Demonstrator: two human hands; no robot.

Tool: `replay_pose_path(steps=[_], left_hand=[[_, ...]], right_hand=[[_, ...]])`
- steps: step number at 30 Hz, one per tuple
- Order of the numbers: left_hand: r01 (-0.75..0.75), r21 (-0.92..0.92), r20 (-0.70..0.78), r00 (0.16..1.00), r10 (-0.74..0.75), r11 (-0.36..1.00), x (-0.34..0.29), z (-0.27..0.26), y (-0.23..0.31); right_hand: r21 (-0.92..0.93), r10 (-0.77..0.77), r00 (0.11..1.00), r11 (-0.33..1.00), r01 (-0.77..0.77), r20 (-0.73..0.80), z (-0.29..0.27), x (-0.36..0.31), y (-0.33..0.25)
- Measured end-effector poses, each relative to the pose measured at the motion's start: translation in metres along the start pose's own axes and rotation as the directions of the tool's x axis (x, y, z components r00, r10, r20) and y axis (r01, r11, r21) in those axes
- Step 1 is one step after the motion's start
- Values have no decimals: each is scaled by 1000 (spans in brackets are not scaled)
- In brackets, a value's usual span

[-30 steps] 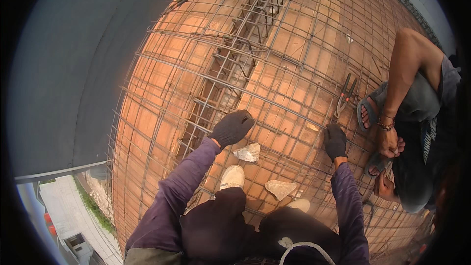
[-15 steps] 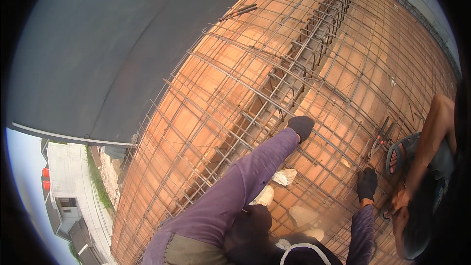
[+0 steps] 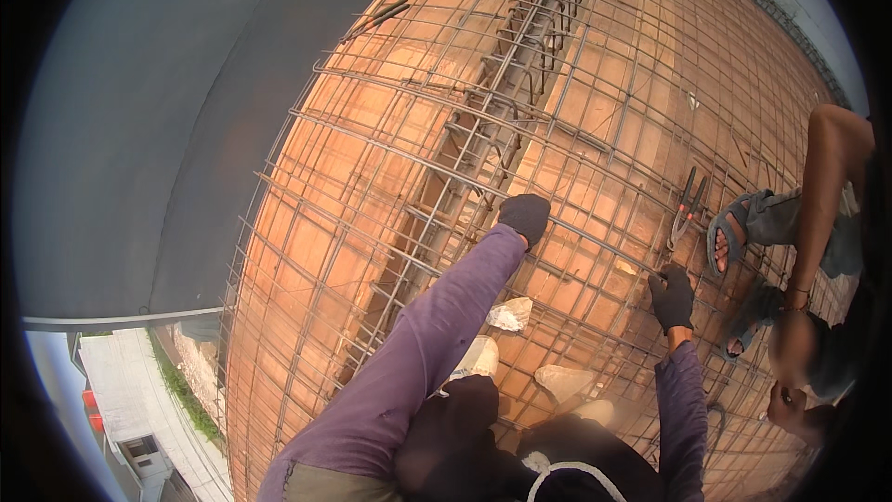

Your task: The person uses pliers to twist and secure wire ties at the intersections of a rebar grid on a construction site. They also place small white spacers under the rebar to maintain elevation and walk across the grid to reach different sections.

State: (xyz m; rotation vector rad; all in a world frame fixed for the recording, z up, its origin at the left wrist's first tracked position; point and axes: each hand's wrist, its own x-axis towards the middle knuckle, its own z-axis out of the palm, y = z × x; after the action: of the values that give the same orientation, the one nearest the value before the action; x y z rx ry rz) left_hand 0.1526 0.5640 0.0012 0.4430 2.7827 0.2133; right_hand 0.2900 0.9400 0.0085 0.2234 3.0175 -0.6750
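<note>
Gloved left hand (image 3: pixel 523 218) clenched on a long steel bar (image 3: pixel 595 240) crossing the rebar mat (image 3: pixel 623 102); gloved right hand (image 3: pixel 671 296) farther right along the same line, closure around the bar impossible to tell. Just left of the clenched hand, a recessed channel (image 3: pixel 429 193) in the brown boards; inside it, a cage of bars and stirrups (image 3: pixel 522 60). Along the mat's left edge, projecting bar ends beside a dark grey wall (image 3: pixel 167 130). Between the hands and below, a white stone (image 3: pixel 510 314) and a beige stone (image 3: pixel 561 381). Near the right hand, red-and-black-handled cutters (image 3: pixel 688 209) and a co-worker's sandalled foot (image 3: pixel 728 240), narrowing room on that side; widest room ahead, between channel and cutters.
</note>
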Motion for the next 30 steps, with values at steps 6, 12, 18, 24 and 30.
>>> replay_pose_path(steps=[6, 12, 18, 24, 30], left_hand=[[-15, -85, -1, 1000, 15, 996, 1, -4, -3], [-67, -83, 42, 997, 71, 994, -1, -17, 0], [-70, -46, 66, 995, 73, 996, -3, -24, 3], [-78, -80, 48, 995, 82, 994, 0, -22, 1], [-43, -144, 4, 999, 44, 989, -3, -15, -3]], right_hand=[[-117, -42, 998, 992, 46, 37, 1, 8, -4], [-328, -3, 989, 943, 52, 150, 3, 13, -6], [-153, 64, 997, 987, -58, 31, 2, 7, -8], [7, 175, 984, 985, -175, -27, 9, -8, -10], [110, 108, 980, 990, -90, -169, 16, -62, -19]])
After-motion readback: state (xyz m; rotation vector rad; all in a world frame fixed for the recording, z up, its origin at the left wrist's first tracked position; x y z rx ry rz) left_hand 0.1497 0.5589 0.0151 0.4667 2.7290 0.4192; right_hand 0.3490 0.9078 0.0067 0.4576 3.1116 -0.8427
